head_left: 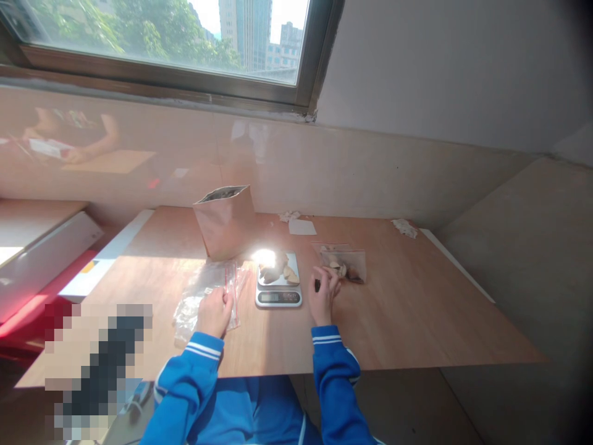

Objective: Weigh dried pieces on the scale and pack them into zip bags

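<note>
A small kitchen scale [278, 299] with a grey display stands between my hands. Pale and brownish pieces, like dried slices [290, 275], lie on its pan, partly lost in bright glare. My left hand [215, 311], fingers curled, rests on a pile of clear zip bags [189, 303] left of the scale. Whether it grips one is hidden. To the scale's right is my right hand [322, 295], its fingers bent together around a small dark spot I cannot identify. Just beyond its fingertips lies a clear zip bag [359, 262] holding pale and dark pieces.
An open brown paper bag [225, 225] stands behind the clear bags. Near the wall lie a white paper [302, 227] and crumpled tissues [404, 228]. The wooden table [417, 315] meets the wall at the back. A pixelated patch covers the lower left.
</note>
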Available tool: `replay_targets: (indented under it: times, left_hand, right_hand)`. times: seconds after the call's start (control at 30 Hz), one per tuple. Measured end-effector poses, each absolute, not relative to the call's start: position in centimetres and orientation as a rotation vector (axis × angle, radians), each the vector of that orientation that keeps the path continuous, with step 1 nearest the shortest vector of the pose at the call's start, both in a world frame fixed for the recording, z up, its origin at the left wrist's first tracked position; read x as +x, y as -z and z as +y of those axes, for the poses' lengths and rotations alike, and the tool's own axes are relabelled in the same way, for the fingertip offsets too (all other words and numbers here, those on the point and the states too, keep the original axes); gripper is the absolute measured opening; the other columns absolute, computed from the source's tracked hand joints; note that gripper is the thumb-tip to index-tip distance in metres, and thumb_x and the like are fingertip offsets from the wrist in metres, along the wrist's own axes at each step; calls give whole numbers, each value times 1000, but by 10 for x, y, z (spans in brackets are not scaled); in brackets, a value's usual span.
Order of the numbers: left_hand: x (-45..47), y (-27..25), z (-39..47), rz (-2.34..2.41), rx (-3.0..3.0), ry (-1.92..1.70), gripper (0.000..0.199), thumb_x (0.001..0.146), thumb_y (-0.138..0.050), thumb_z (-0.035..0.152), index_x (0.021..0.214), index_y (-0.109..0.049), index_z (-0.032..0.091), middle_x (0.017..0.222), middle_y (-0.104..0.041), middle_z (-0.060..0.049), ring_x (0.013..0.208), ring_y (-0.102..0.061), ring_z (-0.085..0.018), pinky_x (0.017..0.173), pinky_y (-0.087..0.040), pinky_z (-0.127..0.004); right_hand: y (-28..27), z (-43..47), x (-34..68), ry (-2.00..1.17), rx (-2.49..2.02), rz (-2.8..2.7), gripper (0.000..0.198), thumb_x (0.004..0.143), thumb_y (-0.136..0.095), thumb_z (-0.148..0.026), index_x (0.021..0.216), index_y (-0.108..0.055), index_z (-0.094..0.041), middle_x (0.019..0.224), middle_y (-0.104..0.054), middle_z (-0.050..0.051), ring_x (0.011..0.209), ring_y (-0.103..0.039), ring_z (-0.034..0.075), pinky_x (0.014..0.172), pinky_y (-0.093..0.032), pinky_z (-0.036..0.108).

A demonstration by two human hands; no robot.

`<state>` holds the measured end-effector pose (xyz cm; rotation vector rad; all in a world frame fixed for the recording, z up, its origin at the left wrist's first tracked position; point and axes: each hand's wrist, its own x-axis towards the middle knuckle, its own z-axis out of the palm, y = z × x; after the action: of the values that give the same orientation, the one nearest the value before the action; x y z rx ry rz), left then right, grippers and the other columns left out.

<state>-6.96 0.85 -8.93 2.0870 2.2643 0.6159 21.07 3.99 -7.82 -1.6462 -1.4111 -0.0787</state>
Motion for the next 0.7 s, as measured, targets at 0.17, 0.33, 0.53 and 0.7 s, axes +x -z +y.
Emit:
replay_targets:
  times: [0.17, 0.33, 0.53, 0.7]
  left_hand:
    - [-71, 92, 9, 2250, 2095, -631, 24, 88, -37, 23, 65, -32, 22, 64, -49, -1, 64, -49, -18, 64, -28, -29]
    - [-71, 94, 9, 2248, 2094, -647, 25, 89, -37, 23, 65, -30, 23, 64, -48, -1, 62, -49, -19, 62, -28, -30]
    - [-70, 95, 10, 2240, 2108, -665, 25, 89, -37, 23, 65, -30, 23, 63, -48, -1, 62, -51, -20, 62, -27, -30]
    - [-70, 93, 9, 2241, 2093, -654, 25, 87, -38, 23, 64, -29, 23, 63, -48, -1, 63, -52, -20, 61, -26, -30]
  right_hand:
    - [44, 92, 193, -154, -1485, -1788, 35, 91, -39, -17, 108, -68, -25, 114, -55, 10, 109, -49, 24, 99, -35, 41]
    - [35, 129, 190, -328, -1484, -2107, 40, 86, -43, -8, 102, -73, -27, 120, -57, 7, 111, -48, 23, 99, -35, 40]
    - [42, 123, 203, -290, -1495, -2089, 39, 90, -43, -12, 114, -68, -28, 116, -59, 8, 107, -51, 22, 96, -38, 37]
    - [41, 120, 208, -263, -1456, -2039, 35, 91, -43, -16, 111, -69, -28, 112, -59, 7, 107, -53, 21, 96, -40, 37]
